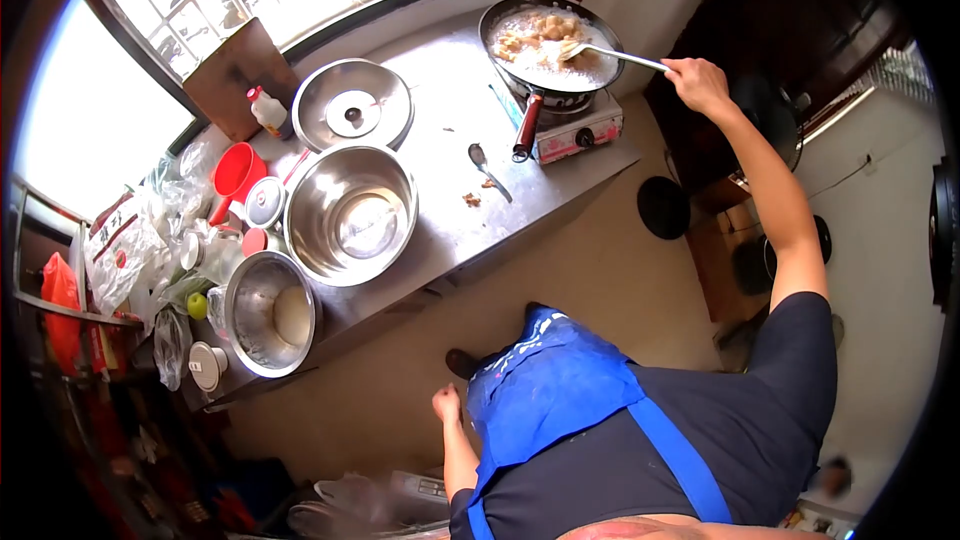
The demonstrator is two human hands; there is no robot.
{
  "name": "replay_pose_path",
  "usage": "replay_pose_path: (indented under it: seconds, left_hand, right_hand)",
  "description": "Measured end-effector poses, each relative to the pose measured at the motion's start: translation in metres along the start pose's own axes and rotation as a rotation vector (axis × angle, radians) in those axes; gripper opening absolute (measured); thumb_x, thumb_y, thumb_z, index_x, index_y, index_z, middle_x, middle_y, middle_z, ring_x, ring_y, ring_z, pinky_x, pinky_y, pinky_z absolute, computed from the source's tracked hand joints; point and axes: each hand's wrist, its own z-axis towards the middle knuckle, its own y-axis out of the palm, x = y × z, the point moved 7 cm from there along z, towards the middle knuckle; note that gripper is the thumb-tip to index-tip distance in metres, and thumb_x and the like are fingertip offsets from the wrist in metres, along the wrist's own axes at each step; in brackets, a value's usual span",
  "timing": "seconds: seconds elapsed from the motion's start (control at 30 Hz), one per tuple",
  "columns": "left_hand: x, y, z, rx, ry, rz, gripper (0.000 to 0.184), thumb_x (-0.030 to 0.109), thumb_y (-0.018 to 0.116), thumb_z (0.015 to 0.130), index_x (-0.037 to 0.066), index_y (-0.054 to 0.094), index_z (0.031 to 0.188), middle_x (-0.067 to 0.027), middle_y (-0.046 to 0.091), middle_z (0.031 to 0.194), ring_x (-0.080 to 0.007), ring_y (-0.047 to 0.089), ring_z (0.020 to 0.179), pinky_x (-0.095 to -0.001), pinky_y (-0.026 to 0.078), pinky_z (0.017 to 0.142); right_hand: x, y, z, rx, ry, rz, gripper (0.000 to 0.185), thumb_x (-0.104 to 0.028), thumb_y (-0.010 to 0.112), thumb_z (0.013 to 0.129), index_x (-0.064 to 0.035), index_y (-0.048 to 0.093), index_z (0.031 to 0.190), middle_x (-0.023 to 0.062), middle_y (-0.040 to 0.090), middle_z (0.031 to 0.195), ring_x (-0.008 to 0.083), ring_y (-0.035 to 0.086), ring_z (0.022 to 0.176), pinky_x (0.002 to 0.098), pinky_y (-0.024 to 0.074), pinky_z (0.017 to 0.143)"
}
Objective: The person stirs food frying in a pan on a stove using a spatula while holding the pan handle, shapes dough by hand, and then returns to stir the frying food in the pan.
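Note:
My right hand [698,85] is closed round the end of a long-handled metal cooking utensil [640,61]. The utensil's head lies in the food in a black frying pan [611,28], and I cannot make out its exact shape. Pale golden pieces of food [545,32] sit in white, frothy liquid there. Under the pan is a tabletop gas stove [590,135]; the pan's red-brown handle [528,125] points toward me. My left hand [447,402] hangs low by the blue apron [550,380], away from the counter, its fingers curled with nothing visible in them.
The steel counter [450,195] carries a spoon [490,170], large steel bowls [350,215], a smaller bowl with pale contents [262,325], a red dipper [238,170], a white bottle [267,112] and plastic bags [125,250]. A cutting board [240,80] leans by the window.

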Motion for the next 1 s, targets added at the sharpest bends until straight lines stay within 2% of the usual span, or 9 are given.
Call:
replay_pose_path:
  seconds: [0.13, 0.2, 0.33, 0.4, 0.43, 0.53, 0.6, 0.8, 1.0]
  left_hand:
    - [-0.044, -0.003, -0.032, -0.096, -0.124, -0.04, 0.032, 0.023, 0.065, 0.094, -0.003, 0.067, 0.075, -0.0114, 0.06, 0.058, -0.0222, 0.052, 0.04, -0.0385, 0.04, 0.038]
    - [-0.069, -0.001, -0.043, -0.207, -0.24, -0.017, 0.032, 0.022, 0.064, 0.096, -0.002, 0.065, 0.074, -0.0108, 0.059, 0.057, -0.0226, 0.053, 0.041, -0.0382, 0.039, 0.037]
    - [-0.096, -0.005, -0.047, -0.224, -0.258, -0.081, 0.032, 0.021, 0.064, 0.096, 0.001, 0.063, 0.072, -0.0092, 0.057, 0.055, -0.0218, 0.051, 0.04, -0.0383, 0.038, 0.036]
    - [-0.082, -0.022, -0.053, -0.158, -0.193, 0.089, 0.044, 0.032, 0.067, 0.094, -0.01, 0.071, 0.081, -0.0138, 0.071, 0.075, -0.0262, 0.067, 0.071, -0.043, 0.053, 0.071]
    - [-0.082, -0.023, -0.053, -0.156, -0.195, 0.091, 0.044, 0.032, 0.067, 0.094, -0.01, 0.071, 0.081, -0.0138, 0.071, 0.075, -0.0262, 0.067, 0.071, -0.043, 0.053, 0.071]
    - [-0.098, -0.023, -0.037, -0.031, -0.249, -0.137, 0.033, 0.024, 0.067, 0.095, -0.007, 0.07, 0.083, -0.0139, 0.069, 0.07, -0.0257, 0.065, 0.062, -0.041, 0.052, 0.059]
    - [-0.108, -0.018, -0.028, -0.043, -0.363, -0.289, 0.023, 0.022, 0.063, 0.098, 0.0, 0.062, 0.094, -0.007, 0.056, 0.058, -0.0189, 0.05, 0.041, -0.0353, 0.037, 0.036]
    - [-0.098, -0.023, -0.025, -0.062, -0.348, -0.289, 0.022, 0.021, 0.063, 0.098, -0.001, 0.061, 0.1, -0.0067, 0.055, 0.058, -0.0191, 0.049, 0.04, -0.0343, 0.037, 0.036]
    - [-0.107, -0.019, -0.023, -0.03, -0.354, -0.282, 0.025, 0.022, 0.064, 0.097, -0.001, 0.06, 0.105, -0.007, 0.055, 0.058, -0.0191, 0.05, 0.041, -0.0345, 0.037, 0.036]
  right_hand:
    - [0.011, -0.009, 0.013, -0.039, 0.08, 0.065, 0.033, -0.032, 0.061, 0.096, -0.0155, 0.072, 0.122, 0.0131, 0.073, 0.11, 0.0344, 0.068, 0.105, 0.0458, 0.0534, 0.09]
    - [0.006, -0.007, 0.024, -0.013, 0.07, 0.085, 0.033, -0.032, 0.061, 0.096, -0.0176, 0.072, 0.124, 0.0145, 0.073, 0.112, 0.0358, 0.067, 0.107, 0.0459, 0.0529, 0.091]
    - [-0.021, 0.0, 0.051, -0.034, 0.096, 0.143, 0.035, -0.031, 0.059, 0.097, -0.0182, 0.069, 0.128, 0.0158, 0.07, 0.12, 0.0363, 0.064, 0.113, 0.0455, 0.0513, 0.095]
    - [-0.031, 0.014, 0.065, -0.041, 0.098, 0.153, 0.034, -0.031, 0.057, 0.098, -0.0187, 0.069, 0.128, 0.0155, 0.07, 0.119, 0.0363, 0.065, 0.113, 0.0456, 0.0513, 0.096]
    - [-0.035, 0.022, 0.072, -0.058, 0.111, 0.165, 0.034, -0.031, 0.055, 0.099, -0.02, 0.068, 0.129, 0.0155, 0.07, 0.119, 0.0362, 0.065, 0.113, 0.0459, 0.0513, 0.096]
    - [-0.052, 0.042, 0.082, -0.1, 0.141, 0.173, 0.034, -0.03, 0.055, 0.099, -0.021, 0.069, 0.129, 0.0156, 0.07, 0.119, 0.0366, 0.064, 0.113, 0.0461, 0.0513, 0.096]
    - [-0.054, 0.057, 0.087, -0.103, 0.145, 0.162, 0.033, -0.031, 0.058, 0.098, -0.0225, 0.07, 0.127, 0.0156, 0.07, 0.12, 0.0374, 0.065, 0.113, 0.0482, 0.0513, 0.096]
    - [-0.065, 0.064, 0.084, -0.143, 0.013, 0.074, 0.031, -0.021, 0.055, 0.095, -0.0155, 0.071, 0.121, 0.0177, 0.07, 0.119, 0.0387, 0.066, 0.11, 0.0503, 0.0527, 0.093]
    - [-0.057, 0.041, 0.062, -0.229, 0.03, 0.055, 0.032, -0.018, 0.056, 0.094, -0.0124, 0.071, 0.122, 0.0185, 0.07, 0.118, 0.0386, 0.065, 0.111, 0.0485, 0.0531, 0.093]
